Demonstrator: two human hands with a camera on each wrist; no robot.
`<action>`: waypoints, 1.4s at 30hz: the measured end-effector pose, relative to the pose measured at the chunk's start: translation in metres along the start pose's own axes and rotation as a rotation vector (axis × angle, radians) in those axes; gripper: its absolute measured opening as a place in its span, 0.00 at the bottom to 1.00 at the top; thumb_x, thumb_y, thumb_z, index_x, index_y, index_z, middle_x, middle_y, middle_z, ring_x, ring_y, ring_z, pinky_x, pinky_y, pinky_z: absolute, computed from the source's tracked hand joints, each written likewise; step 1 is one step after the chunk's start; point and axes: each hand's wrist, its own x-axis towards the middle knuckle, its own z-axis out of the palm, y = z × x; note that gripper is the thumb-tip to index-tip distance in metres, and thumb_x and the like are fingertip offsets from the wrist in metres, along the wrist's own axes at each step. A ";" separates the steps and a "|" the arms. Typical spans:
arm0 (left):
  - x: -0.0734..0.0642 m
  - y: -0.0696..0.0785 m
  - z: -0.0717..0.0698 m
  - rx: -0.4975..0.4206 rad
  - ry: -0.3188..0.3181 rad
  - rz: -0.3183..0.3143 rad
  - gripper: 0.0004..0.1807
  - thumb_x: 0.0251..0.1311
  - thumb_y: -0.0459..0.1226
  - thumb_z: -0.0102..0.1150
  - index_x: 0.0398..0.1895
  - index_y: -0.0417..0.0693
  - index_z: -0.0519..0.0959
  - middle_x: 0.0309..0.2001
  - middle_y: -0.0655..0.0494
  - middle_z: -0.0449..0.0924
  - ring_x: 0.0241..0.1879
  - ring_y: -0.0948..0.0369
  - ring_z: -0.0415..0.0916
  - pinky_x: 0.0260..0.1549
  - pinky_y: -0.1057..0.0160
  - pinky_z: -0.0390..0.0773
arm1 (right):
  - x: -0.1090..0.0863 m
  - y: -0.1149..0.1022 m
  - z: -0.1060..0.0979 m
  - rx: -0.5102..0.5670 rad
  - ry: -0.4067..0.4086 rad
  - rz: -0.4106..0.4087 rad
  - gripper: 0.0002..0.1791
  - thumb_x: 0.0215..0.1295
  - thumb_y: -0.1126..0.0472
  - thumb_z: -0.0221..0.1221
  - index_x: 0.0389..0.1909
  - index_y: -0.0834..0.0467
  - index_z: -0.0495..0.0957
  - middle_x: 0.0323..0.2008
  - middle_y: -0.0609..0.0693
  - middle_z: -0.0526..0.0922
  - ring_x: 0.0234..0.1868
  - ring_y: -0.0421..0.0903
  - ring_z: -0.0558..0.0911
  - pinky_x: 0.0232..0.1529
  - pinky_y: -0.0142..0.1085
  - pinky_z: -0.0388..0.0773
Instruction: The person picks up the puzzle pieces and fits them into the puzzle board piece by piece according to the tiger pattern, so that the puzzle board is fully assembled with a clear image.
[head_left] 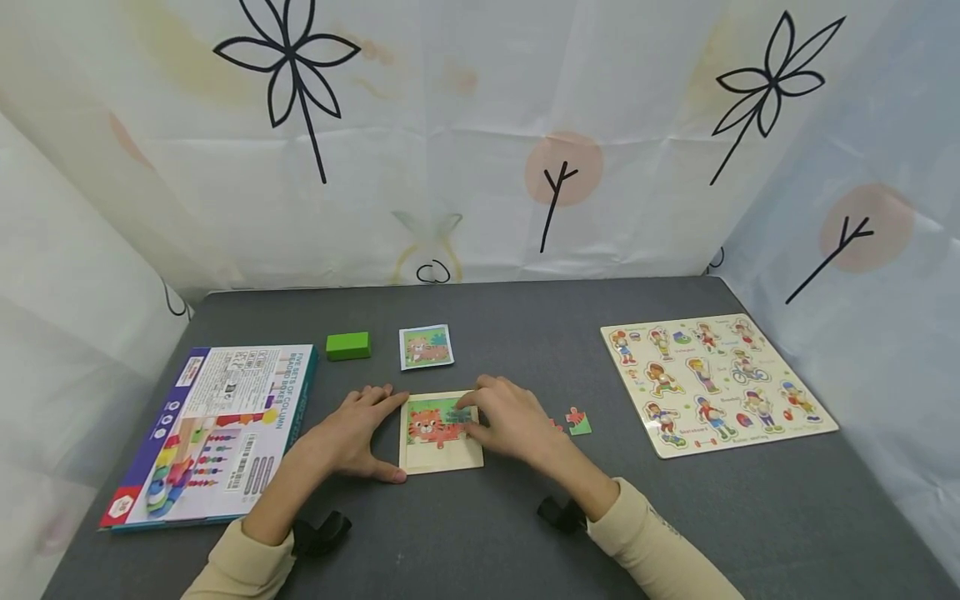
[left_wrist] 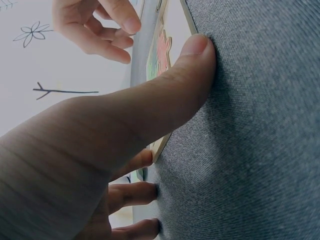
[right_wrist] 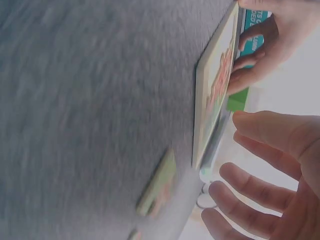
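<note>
A small wooden jigsaw board (head_left: 442,462) lies on the dark table, its upper part filled with pieces showing an orange tiger on green. My left hand (head_left: 351,435) rests at the board's left side, thumb at the near corner and index finger at the far one. Over the board's right side hovers my right hand (head_left: 512,418). In the right wrist view its fingers (right_wrist: 250,182) are spread and loosely bent, with nothing between them. Right of the board lies a loose red-and-green jigsaw piece (head_left: 579,422); another is partly hidden behind my right wrist.
Behind the board are a picture card (head_left: 426,347) of the tiger and a green block (head_left: 348,346). A large boxed toy (head_left: 225,433) lies at left. At right is a wooden board (head_left: 716,383) with children figures. A printed cloth (head_left: 480,167) hangs behind the table.
</note>
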 end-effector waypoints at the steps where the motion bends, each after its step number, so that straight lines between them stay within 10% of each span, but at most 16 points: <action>1: 0.000 0.000 0.000 0.000 0.001 0.001 0.62 0.41 0.60 0.81 0.78 0.45 0.62 0.77 0.34 0.59 0.76 0.30 0.54 0.67 0.29 0.64 | -0.001 0.001 -0.002 -0.004 0.004 0.005 0.12 0.62 0.59 0.71 0.47 0.53 0.89 0.39 0.52 0.83 0.32 0.43 0.74 0.24 0.32 0.68; 42: -0.003 0.002 0.000 0.004 0.000 0.014 0.61 0.41 0.60 0.81 0.78 0.46 0.62 0.77 0.33 0.59 0.75 0.30 0.54 0.65 0.28 0.65 | -0.038 0.026 0.002 -0.056 -0.009 0.084 0.11 0.57 0.57 0.74 0.41 0.53 0.89 0.34 0.47 0.84 0.33 0.41 0.76 0.26 0.32 0.70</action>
